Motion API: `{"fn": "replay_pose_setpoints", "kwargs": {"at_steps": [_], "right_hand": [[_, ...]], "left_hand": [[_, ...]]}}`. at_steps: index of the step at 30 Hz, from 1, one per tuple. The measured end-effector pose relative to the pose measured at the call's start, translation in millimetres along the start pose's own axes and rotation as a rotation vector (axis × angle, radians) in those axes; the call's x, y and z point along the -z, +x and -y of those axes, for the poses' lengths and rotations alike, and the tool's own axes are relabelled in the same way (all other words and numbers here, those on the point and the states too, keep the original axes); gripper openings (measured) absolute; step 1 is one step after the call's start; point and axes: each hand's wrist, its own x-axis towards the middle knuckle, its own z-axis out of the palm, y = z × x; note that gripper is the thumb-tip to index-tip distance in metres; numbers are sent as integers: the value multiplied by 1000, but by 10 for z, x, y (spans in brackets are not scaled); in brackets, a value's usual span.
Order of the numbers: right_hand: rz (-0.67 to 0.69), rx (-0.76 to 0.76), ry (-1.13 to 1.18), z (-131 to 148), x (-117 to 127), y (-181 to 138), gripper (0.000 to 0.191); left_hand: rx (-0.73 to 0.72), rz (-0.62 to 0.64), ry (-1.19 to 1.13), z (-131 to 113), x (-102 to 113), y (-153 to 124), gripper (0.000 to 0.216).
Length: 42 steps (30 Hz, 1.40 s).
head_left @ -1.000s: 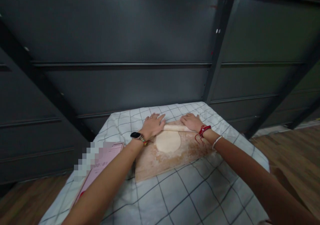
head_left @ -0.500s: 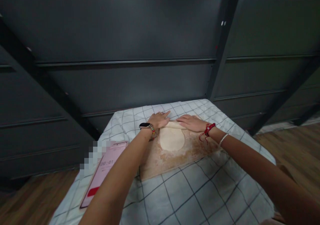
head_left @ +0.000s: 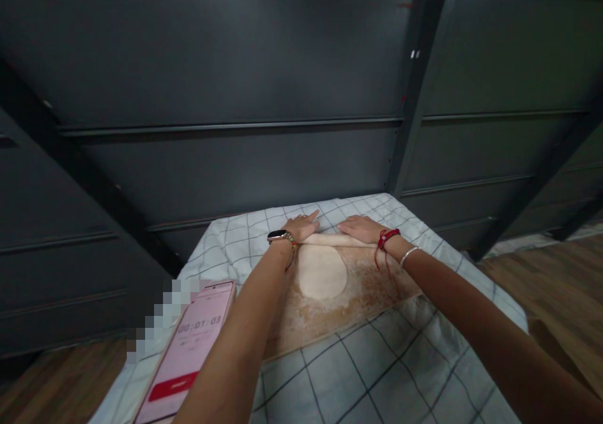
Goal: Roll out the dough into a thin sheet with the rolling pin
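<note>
A flat, pale, roundish sheet of dough lies on a floury wooden board. Along its far edge runs a light rolling pin, set crosswise. My left hand, with a watch and beaded bracelet at the wrist, rests over the pin's left end, its fingers stretched out. At the other end my right hand lies flat across the pin, palm down with straight fingers. Red cord and a pale bangle circle that wrist. The palms hide the pin's ends.
A checked cloth covers the table beneath the board. To the left lies a phone with a running timer, partly behind my left forearm. Dark metal panels stand right behind the table's far edge.
The rolling pin has rolled away from me to the dough's far edge, and more of the dough shows. My hands are slightly further apart. The view has shifted a little.
</note>
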Motion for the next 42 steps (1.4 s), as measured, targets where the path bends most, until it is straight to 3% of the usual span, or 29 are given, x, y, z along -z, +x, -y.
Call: {"fn": "replay_pose_setpoints", "kwargs": {"at_steps": [5,10,14,17,24,27,30,35,38,42], "right_hand": [[-27,25,-178,-21,25,51,39],[-72,121,-230,114,130,-103,41],[26,64,-228,327,236,-307,50],[-7,36,-288,459,305,-395,49],[-195,56,-457,518,715,-412,45],[-231,81,-429,578,838,-476,44],[-201,126,-401,665,769,-563,46],[-95,136,-292,699,417,-587,47],[-122,101,-129,598,228,-476,43],[-184,84,17,399,43,-196,43]], "left_hand": [[21,16,-43,19,7,24,59],[-14,-45,-75,14,-36,-84,57],[-13,-83,-58,-35,-49,-245,55],[10,-119,-60,-76,-17,-352,54],[-71,-321,-89,-58,397,-544,54],[-58,-323,-88,-60,532,-713,55],[-29,-266,-105,-102,425,-943,54],[27,-149,-94,-152,43,-1186,53],[39,-125,-74,-117,-19,-1109,54],[75,-107,-60,-50,54,-870,56]]}}
